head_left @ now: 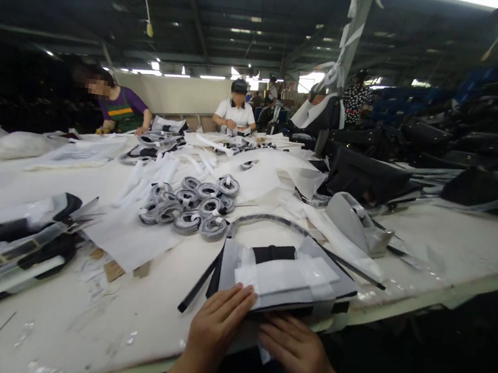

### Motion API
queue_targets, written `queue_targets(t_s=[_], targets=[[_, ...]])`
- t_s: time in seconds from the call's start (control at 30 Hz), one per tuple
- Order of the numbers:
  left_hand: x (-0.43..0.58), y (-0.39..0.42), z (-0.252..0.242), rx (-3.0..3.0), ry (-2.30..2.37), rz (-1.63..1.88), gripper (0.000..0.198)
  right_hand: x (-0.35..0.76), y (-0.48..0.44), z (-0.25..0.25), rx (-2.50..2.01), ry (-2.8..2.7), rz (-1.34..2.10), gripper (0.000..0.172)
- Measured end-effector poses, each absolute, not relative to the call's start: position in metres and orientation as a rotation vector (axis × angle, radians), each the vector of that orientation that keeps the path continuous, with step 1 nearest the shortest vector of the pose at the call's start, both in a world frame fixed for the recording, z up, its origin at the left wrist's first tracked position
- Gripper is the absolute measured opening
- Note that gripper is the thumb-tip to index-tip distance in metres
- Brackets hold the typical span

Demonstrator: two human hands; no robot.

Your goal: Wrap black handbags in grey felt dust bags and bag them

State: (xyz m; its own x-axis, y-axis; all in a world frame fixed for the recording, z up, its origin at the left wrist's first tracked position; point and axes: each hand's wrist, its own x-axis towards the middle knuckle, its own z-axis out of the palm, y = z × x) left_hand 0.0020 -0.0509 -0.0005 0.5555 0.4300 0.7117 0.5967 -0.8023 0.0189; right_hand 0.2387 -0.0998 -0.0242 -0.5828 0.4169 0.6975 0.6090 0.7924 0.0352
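- Bag [230, 262], flat and dark with a grey covering, lies in the head view at the table's [150, 308] near edge, a white packet [285, 277] on top and a curved handle [267, 218] at its far side.
- From here I judge it light and floppy, stiffer along the handle; the plastic-looking packet would probably slide, and I see nothing that looks fragile.
- I would take hold at the near corners, one hand at each, keeping the packet level.
- On my left, the left hand [222, 311] lays nearly straight fingers, held together, over the near left part, touching the packet; its thumb is hidden, so I cannot tell whether it pinches.
- My right hand [295, 345] has extended fingers at the near edge, partly beneath it; I cannot tell whether it grips.
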Motion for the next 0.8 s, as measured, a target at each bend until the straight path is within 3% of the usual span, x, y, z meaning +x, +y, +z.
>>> queue_targets(t_s=[0.53, 0.8], targets=[[0.007, -0.053, -0.007, -2.564, -0.946, -1.076, 0.035, 0.204, -0.14, -0.012, -0.728, -2.268, -0.143, 0.032], [0.001, -0.046, -0.013, -2.444, -0.783, -1.024, 0.039, 0.2, -0.121, -0.018, -0.707, -2.258, -0.206, 0.021]])
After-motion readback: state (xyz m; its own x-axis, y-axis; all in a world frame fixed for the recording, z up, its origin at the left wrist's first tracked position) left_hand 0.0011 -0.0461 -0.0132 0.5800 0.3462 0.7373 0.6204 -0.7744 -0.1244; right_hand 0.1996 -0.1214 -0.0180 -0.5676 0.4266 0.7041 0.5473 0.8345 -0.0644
